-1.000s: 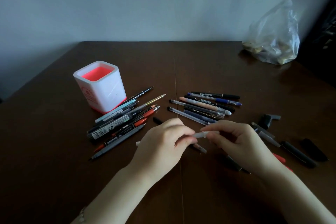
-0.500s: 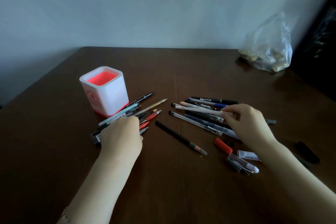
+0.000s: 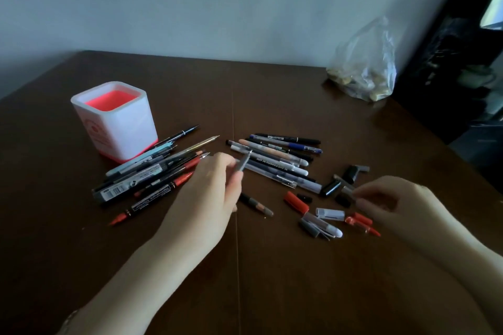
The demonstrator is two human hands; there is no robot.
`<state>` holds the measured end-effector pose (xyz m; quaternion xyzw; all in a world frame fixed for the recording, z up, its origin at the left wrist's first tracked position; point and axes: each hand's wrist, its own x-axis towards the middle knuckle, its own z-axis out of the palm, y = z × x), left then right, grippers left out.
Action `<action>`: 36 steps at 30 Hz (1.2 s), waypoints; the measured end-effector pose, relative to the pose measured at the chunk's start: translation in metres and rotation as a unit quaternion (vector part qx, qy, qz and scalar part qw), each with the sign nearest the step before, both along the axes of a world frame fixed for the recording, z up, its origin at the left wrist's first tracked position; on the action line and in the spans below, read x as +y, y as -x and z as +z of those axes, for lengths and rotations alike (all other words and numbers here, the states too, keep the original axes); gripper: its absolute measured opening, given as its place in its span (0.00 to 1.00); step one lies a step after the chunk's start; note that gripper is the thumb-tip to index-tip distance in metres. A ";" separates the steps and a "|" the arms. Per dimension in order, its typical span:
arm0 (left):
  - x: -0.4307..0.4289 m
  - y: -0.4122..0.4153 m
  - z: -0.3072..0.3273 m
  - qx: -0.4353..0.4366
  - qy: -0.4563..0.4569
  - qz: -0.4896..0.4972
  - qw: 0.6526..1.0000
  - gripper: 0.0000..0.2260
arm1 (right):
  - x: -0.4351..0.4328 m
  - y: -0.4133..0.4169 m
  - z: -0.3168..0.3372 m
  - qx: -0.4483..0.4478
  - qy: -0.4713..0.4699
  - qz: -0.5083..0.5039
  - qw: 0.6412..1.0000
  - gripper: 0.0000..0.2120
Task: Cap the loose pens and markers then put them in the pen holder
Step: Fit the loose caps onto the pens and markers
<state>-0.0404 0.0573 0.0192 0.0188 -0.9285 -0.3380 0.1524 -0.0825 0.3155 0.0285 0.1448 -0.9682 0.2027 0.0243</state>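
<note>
Pale grey wall [image 3: 190, 8] backs a dark brown bench [image 3: 272, 280]. Toward the bench's far left corner stands the white pen holder [image 3: 122, 128], upright, with a red inside. A heap of pens [image 3: 152, 174] lies just beside its base and fans toward the near edge. A second row of pens [image 3: 277, 159] lies around the middle of the bench.

The left hand [image 3: 209, 193] is between the two groups. Its fingers [image 3: 231, 171] are curled round a grey pen [image 3: 244, 161], which is lifted and tilted, its tip pointing toward the far edge. A dark pencil [image 3: 257, 204] lies flat, part of it hidden behind that hand.

Nearer the right edge lie loose caps [image 3: 328, 213] in red, white, grey and black, scattered close together. The right hand [image 3: 394, 201] is just beside them, its fingers curled, with thumb and forefinger pinching the near end of a grey cap [image 3: 343, 184]; blur softens the contact. A clear plastic bag [image 3: 364, 68] sits at the far right corner.
</note>
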 end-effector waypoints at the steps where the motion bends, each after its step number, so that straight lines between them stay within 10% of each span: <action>1: 0.004 -0.003 -0.001 -0.018 -0.065 -0.048 0.997 0.08 | 0.001 -0.003 -0.003 -0.007 -0.015 0.012 1.000 0.09; 8: 0.011 0.003 -0.011 -0.204 -0.370 -0.060 0.904 0.09 | -0.008 -0.001 -0.026 -0.007 -0.049 0.045 0.998 0.12; 16: 0.004 0.009 -0.008 -0.305 -0.612 -0.099 0.723 0.13 | -0.014 0.007 -0.032 -0.026 -0.042 0.039 0.998 0.08; 30: 0.012 0.006 -0.019 -0.221 -0.468 -0.079 0.852 0.10 | -0.011 -0.026 -0.028 0.068 0.024 0.012 0.997 0.09; 36: 0.010 0.010 -0.022 -0.225 -0.529 -0.063 0.816 0.10 | -0.052 -0.037 -0.033 0.017 -0.036 0.053 0.998 0.16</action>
